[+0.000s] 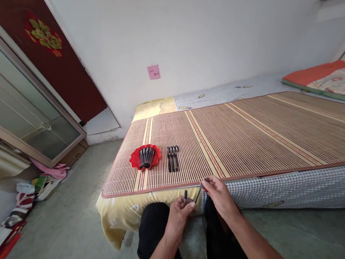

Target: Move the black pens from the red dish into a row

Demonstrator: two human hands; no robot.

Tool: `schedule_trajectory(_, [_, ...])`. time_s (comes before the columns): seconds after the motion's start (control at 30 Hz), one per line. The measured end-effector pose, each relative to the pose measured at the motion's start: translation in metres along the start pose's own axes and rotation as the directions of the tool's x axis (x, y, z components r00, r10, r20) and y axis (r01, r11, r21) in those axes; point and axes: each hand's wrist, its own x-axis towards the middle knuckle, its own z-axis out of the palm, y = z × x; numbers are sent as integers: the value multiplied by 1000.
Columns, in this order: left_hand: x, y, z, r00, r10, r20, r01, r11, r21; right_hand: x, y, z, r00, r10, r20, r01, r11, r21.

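My left hand (180,214) is closed in front of the bed's edge, and a short dark pen part (185,195) sticks up from its fingers. A thin dark rod, which looks like a pen refill (199,193), slants between my two hands. Its upper end is pinched by my right hand (217,195), while the lower end meets the left fingertips. On the mat, several black pens (172,159) lie side by side in a row. Left of them, a red scalloped dish (134,161) holds more black pens (146,157).
A striped bamboo mat (217,141) covers the bed, over a yellow and checked sheet (266,189). Folded bedding (319,81) lies at the far right. A pink note (154,72) is on the wall. Clothes and papers (22,205) lie on the floor at left.
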Motion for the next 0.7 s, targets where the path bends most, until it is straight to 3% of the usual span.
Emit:
schedule_trajectory(0.3, [-8,2,-3,999,30,22,-30,999,-26,-11,-22,12,975,94,203,-128,978,162])
schedule_trajectory(0.47, [-14,2,-4,994,-47,98,60,989,-138,-18,-33,12,932,131,338,-211,953,215])
schedule_trajectory(0.57, [-16,1,-2,990,-75,120,97,978,-184,-20,-36,12,916,130,378,-214,959,187])
schedule_trajectory(0.7, [-17,-2,-2,996,-37,77,51,981,-186,-21,-36,12,918,92,386,-138,986,95])
